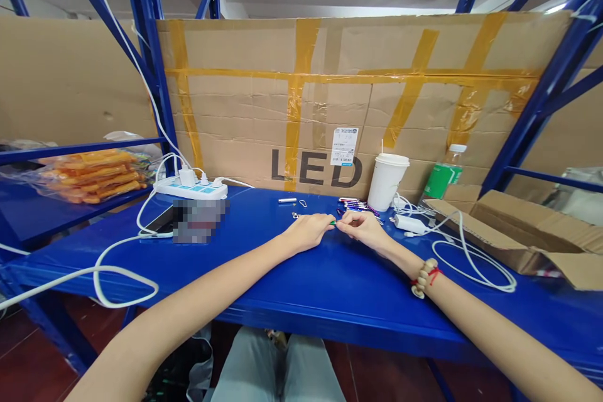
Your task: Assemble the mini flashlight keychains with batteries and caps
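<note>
My left hand (308,231) is closed, its fingertips pinching a small green piece (333,222) whose kind I cannot make out. From the other side my right hand (365,227) pinches at the same piece, fingers closed and the two hands nearly touching. A small metal clasp (296,215) shows just beyond my left knuckles. Farther back lie a short silver cylinder (287,201) and a small metal ring-like clip (303,204). Several slim purple and red sticks (351,203) are piled behind my right hand, which partly covers them.
On the blue table (301,289), a white cup (387,183) with a straw, a green-labelled bottle (443,176), a white cable with adapter (411,224) and an open cardboard box (532,232) stand right. A power strip (200,190) and a phone (162,220) lie left. Cardboard (235,119) walls the back.
</note>
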`<state>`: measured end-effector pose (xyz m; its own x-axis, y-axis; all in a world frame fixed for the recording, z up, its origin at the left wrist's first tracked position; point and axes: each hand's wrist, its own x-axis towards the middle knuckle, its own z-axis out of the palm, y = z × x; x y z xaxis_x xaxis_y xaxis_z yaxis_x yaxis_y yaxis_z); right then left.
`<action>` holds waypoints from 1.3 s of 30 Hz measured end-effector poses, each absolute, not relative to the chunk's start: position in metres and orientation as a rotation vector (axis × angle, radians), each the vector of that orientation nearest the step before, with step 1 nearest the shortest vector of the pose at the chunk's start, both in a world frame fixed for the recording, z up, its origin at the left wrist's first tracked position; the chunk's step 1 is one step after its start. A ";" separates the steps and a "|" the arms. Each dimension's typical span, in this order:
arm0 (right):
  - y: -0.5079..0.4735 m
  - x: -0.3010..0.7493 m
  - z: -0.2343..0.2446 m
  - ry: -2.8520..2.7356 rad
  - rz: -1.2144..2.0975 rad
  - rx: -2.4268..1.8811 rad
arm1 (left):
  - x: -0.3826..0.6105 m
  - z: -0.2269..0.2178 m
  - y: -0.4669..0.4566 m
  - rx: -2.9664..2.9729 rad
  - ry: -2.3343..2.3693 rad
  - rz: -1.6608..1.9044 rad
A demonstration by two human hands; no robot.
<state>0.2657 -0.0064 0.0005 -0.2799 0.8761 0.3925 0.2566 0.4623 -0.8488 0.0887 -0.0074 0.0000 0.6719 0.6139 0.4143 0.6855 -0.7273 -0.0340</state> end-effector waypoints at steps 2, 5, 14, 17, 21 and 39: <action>-0.006 0.265 0.000 -1.764 0.860 -0.995 | 0.089 0.000 -0.007 -2.666 -1.056 -0.579; -0.005 0.265 -0.001 -1.713 0.911 -1.059 | 0.090 0.000 -0.006 -2.619 -1.057 -0.592; -0.009 0.257 0.002 -1.564 1.044 -1.129 | 0.091 -0.001 -0.003 -2.524 -1.089 -0.640; -0.008 0.257 0.001 -1.581 1.041 -1.131 | 0.091 -0.001 -0.002 -2.507 -1.113 -0.658; -0.004 0.258 -0.002 -1.649 0.980 -1.110 | 0.093 0.001 -0.001 -2.482 -1.179 -0.673; -0.002 0.261 -0.001 -1.691 0.653 -1.048 | 0.090 0.002 0.001 -2.635 -1.277 -0.767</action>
<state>0.2610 -0.0018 -0.0011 -0.1241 0.8764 0.4654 0.3364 0.4784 -0.8112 0.0901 0.0013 0.0017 0.5170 0.7033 0.4879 0.7610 -0.6386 0.1141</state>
